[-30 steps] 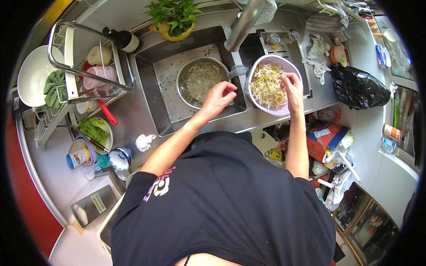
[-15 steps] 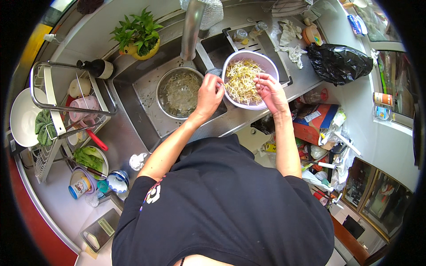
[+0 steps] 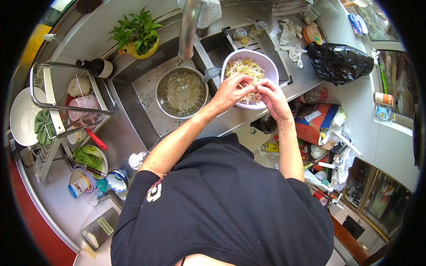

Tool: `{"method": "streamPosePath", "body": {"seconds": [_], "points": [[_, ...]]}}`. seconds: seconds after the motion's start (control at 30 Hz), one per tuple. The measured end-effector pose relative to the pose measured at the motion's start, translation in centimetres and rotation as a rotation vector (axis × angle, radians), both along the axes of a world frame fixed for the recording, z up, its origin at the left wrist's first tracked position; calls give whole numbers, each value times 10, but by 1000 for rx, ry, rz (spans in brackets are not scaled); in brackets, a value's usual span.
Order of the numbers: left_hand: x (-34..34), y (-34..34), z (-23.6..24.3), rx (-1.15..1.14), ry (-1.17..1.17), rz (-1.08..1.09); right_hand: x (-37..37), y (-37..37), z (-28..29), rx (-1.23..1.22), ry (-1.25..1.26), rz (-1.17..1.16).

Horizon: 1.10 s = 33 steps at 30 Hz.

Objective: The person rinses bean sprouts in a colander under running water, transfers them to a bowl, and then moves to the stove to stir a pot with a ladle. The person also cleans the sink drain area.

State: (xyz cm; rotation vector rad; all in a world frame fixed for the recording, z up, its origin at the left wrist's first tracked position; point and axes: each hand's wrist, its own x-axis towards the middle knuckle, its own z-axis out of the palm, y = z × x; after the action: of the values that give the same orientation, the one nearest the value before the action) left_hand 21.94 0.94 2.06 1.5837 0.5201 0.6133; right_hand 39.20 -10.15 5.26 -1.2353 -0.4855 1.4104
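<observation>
A pale lilac bowl [image 3: 271, 66] of bean sprouts [image 3: 245, 68] rests at the sink's right side. Over its near half, my left hand [image 3: 233, 92] and my right hand [image 3: 273, 99] meet, fingertips pinched close together. Between them is a bean sprout, mostly hidden by the fingers. Left of the bowl, a round metal basin [image 3: 159, 98] stands in the sink [image 3: 137, 88], holding water and more sprouts [image 3: 184, 91]. Several small bits lie on the sink floor around it.
The faucet [image 3: 190, 31] hangs above the sink. A dish rack [image 3: 57, 102] stands left, near a plate of green leaves [image 3: 91, 157]. A grey cloth [image 3: 212, 73] drapes over the sink divider. Right are a black plastic bag [image 3: 339, 64], crumpled tissues [image 3: 295, 54] and two glass jars [image 3: 239, 34].
My left hand has moved right, from the divider to over the bowl, and its fingertips now meet those of my right hand. My right hand has shifted slightly down and nearer.
</observation>
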Motion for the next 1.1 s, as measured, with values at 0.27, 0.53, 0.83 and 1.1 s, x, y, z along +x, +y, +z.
{"method": "streamPosePath", "body": {"seconds": [0.27, 0.53, 0.83, 1.1], "points": [[-10, -16, -4, -51, 38, 98, -13, -4, -7, -34, -116, 28], [-15, -11, -13, 31, 126, 204, -23, 0, -5, 0, -377, 60], [-33, 4, -25, -203, 95, 252, -11, 60, -26, 150, -1744, 78], [-45, 0, -32, -307, 33, 282, -4, 67, -49, 180, -1856, 190]]}}
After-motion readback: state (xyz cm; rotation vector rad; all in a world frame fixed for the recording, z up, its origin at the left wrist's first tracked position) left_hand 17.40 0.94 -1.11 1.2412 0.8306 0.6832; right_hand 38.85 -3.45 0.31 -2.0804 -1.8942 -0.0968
